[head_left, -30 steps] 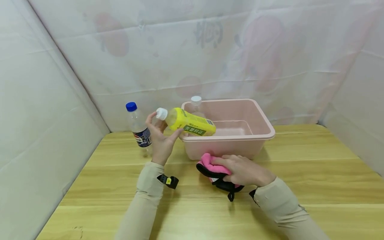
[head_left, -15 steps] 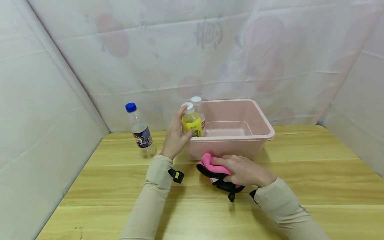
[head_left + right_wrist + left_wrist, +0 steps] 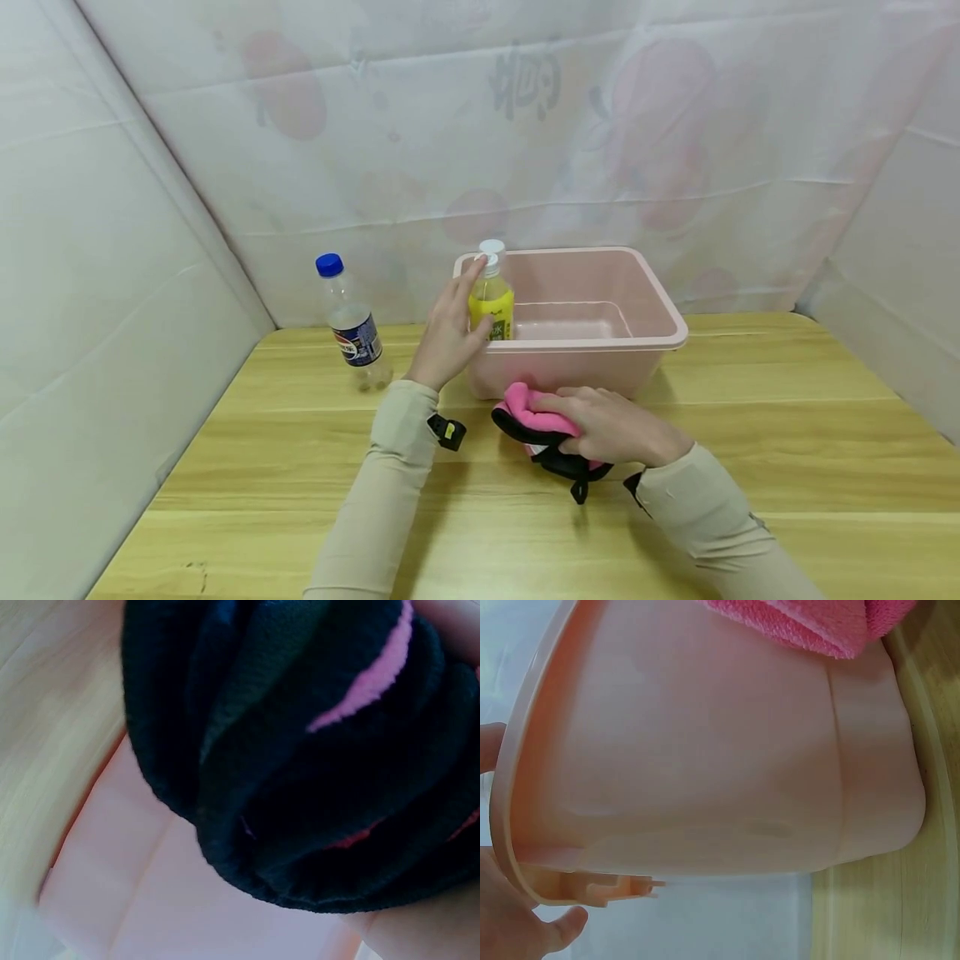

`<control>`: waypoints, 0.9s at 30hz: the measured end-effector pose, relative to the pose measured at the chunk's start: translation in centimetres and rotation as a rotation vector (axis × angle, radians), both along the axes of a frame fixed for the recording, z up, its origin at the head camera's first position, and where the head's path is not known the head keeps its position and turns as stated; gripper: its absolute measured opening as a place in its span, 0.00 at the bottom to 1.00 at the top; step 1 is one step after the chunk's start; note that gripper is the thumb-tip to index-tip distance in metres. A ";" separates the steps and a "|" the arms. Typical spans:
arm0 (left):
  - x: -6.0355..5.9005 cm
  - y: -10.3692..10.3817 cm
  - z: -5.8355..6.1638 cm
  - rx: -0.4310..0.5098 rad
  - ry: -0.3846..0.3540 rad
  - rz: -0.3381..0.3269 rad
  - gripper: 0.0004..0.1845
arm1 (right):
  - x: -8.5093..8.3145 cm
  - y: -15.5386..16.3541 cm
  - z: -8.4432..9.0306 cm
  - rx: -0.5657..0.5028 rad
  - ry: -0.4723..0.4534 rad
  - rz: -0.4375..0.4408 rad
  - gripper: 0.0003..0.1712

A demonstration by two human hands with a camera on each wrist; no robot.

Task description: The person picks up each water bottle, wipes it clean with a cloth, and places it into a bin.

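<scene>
- Touching the yellow-labelled bottle (image 3: 500, 308), the left hand (image 3: 446, 335) has its thumb and forefinger spread well apart, the forefinger up at the white cap and the thumb across the label; how firmly they grip, one cannot tell.
- Gripping the pink-and-black cloth (image 3: 536, 412), the right hand (image 3: 611, 427) has its thumb and fingers closed on the bunched folds, with a small black loop (image 3: 579, 492) hanging below its fingers.
- Just to the right of the left hand's palm, the yellow-labelled bottle stands upright inside the pink basin (image 3: 581, 367), its base hidden by the front wall.
- Beyond the left hand's fingertips, a second white cap (image 3: 492, 245) shows behind that bottle.
- Directly beyond the right hand and its cloth is the basin's front wall; the left hand is over its left end.
- Out to the left of the left hand, a blue-capped bottle (image 3: 357, 340) with a dark blue label stands on the wooden table (image 3: 247, 475).
- Behind both hands and the basin hangs a pale printed sheet (image 3: 405, 158).
</scene>
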State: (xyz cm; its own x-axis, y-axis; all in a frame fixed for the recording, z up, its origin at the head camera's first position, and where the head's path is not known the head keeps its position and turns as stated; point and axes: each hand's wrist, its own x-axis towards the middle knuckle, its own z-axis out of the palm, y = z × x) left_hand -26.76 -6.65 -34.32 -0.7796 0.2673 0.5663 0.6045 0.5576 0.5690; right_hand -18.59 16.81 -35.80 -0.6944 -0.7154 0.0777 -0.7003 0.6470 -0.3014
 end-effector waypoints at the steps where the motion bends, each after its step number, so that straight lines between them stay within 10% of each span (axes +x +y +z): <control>1: 0.0 0.0 0.0 -0.002 -0.001 0.002 0.42 | 0.0 0.0 0.0 0.001 -0.003 -0.001 0.35; 13: 0.4 0.0 -0.1 0.006 0.034 -0.008 0.41 | 0.1 0.8 0.2 0.006 0.002 -0.013 0.35; 27: 1.7 -6.1 0.6 0.124 0.618 0.262 0.31 | 2.0 4.2 0.1 -0.072 0.147 0.007 0.36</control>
State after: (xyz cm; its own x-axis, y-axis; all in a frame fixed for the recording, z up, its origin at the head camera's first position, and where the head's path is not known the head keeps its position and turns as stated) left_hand -25.07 -12.78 -33.70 -0.3333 0.0182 0.9426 0.6932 0.6824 0.2319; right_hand -16.62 21.00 -35.68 -0.6669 -0.7089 0.2297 -0.7446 0.6226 -0.2407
